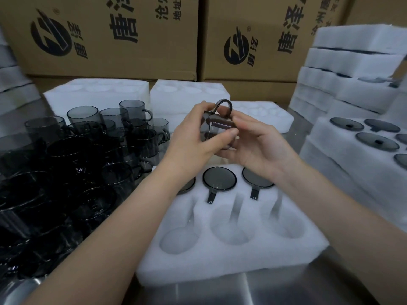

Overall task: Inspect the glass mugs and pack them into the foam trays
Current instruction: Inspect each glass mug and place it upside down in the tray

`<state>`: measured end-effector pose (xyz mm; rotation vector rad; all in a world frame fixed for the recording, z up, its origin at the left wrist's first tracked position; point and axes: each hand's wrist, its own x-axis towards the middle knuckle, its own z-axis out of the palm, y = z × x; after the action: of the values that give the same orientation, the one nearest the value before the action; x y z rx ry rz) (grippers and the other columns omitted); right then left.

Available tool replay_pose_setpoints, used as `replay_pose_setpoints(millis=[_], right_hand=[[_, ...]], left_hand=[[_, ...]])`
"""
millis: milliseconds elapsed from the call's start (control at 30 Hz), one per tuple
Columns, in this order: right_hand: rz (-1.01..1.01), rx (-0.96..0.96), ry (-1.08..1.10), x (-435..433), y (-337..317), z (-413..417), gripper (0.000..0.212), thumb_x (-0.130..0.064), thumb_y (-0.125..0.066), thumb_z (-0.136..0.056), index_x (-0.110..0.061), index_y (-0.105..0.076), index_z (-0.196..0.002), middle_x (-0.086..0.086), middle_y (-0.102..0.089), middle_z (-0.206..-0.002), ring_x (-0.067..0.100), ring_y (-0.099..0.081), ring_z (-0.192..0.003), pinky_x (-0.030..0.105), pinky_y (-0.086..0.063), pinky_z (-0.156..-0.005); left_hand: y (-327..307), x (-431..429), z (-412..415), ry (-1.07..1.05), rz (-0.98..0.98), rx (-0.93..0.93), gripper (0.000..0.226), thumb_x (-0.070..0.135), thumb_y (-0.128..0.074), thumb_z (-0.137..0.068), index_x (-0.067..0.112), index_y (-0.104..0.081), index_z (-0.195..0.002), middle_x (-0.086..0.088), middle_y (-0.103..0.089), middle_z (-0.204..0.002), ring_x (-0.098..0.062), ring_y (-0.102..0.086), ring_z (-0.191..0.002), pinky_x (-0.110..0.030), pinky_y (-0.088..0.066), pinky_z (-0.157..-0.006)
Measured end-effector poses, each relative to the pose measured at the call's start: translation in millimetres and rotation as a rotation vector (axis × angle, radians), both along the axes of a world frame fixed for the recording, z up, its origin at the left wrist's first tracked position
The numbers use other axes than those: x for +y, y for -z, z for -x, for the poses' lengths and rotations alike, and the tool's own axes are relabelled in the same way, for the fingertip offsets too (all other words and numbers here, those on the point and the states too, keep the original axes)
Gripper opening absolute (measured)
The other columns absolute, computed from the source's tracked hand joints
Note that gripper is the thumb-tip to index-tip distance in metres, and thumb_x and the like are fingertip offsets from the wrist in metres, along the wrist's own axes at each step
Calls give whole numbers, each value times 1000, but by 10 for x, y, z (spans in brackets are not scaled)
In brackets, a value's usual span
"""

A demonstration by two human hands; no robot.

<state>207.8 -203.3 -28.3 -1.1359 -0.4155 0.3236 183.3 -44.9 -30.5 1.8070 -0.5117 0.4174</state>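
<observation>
The left hand (189, 142) and right hand (253, 139) both gripped a smoky grey glass mug (217, 127), handle up, above the white foam tray's (220, 260) far edge. It looked light, rigid, slick and brittle, and safest held by its wall.

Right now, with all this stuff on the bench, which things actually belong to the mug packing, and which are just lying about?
In the job: held mug, gripped by left hand and right hand; front foam tray; packed mugs in its far row; loose mugs waiting at left.

Just lying about for now: cardboard boxes behind; stacked foam trays at right.
</observation>
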Motion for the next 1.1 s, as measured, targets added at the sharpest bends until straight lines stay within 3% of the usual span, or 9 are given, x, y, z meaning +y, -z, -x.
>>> replay_pose_setpoints(millis=[167, 267, 433, 567, 700, 767, 933, 1000, 1100], right_hand=[[-73, 49, 79, -18, 29, -44, 19, -12, -56, -87, -16, -74, -92, 9, -67, -111, 35, -63, -107, 49, -55, -83], [-60, 30, 89, -6, 20, -42, 9, -17, -67, -79, -16, -74, -85, 8, -65, -109, 36, -59, -119, 51, -52, -89], [-98, 68, 90, -34, 15, -40, 28, -10, -68, -83, -17, -64, -109, -2, -67, -83, 19, -68, -78, 44, -55, -67], [3, 88, 81, -37, -7, -57, 34, -10, -60, -91, -10, -55, -124, 1, -64, -78, 21, -64, -82, 59, -53, -84], [28, 52, 74, 4, -26, -6, 2, -8, -56, -93, -6, -57, -92, 2, -63, -64, 12, -62, -54, 31, -53, -49], [55, 29, 101, 24, -19, 11, 13, -17, -64, -84, -10, -53, -85, -2, -58, -56, 9, -57, -46, 26, -49, -46], [54, 27, 135, 66, -35, -9, 25, -28, -59, -91, -7, -58, -103, 7, -67, -84, 20, -64, -76, 34, -54, -70], [17, 51, 165, 75, -34, -31, 34, -31, -59, -85, -8, -62, -110, 15, -61, -108, 29, -60, -98, 37, -49, -83], [-51, 72, 193, 69, -33, -68, 26, -33, -50, -96, -14, -66, -105, 9, -69, -103, 26, -67, -94, 33, -54, -80]], left_hand=[[32, 26, -64, 98, -14, 60, 78, 21, -75, -83, 36, -33, -147, 5, -53, -136, -6, -47, -129, -32, -35, -112], [53, 39, -85, 179, -13, 91, 88, 6, -73, -83, 34, -23, -150, 13, -58, -122, 2, -52, -120, -21, -37, -108], [62, 92, -105, 230, -56, 133, 89, -1, -69, -84, 44, -19, -142, 50, -55, -97, 28, -44, -107, -2, -35, -91], [48, 85, -69, 280, -100, 157, 90, -5, -69, -82, 32, -22, -149, 24, -52, -126, 14, -43, -122, -14, -30, -109], [17, 72, -37, 330, -78, 193, 90, -7, -67, -83, 25, -20, -152, 3, -31, -156, -3, -28, -142, -32, -23, -119], [7, 62, -25, 347, -87, 199, 89, -8, -66, -83, 23, -19, -152, 4, -26, -158, -1, -25, -143, -32, -22, -120], [-20, 8, -4, 281, -9, 204, 87, -4, -71, -81, 24, -26, -150, 13, -43, -142, 14, -46, -122, -14, -36, -106], [-18, -2, -12, 181, 66, 217, 80, 2, -77, -76, 25, -36, -141, 7, -44, -139, 4, -57, -113, -19, -45, -100], [-25, 11, -16, 59, 123, 211, 57, 13, -80, -76, 20, -48, -122, 3, -54, -127, -6, -67, -98, -27, -49, -94]])
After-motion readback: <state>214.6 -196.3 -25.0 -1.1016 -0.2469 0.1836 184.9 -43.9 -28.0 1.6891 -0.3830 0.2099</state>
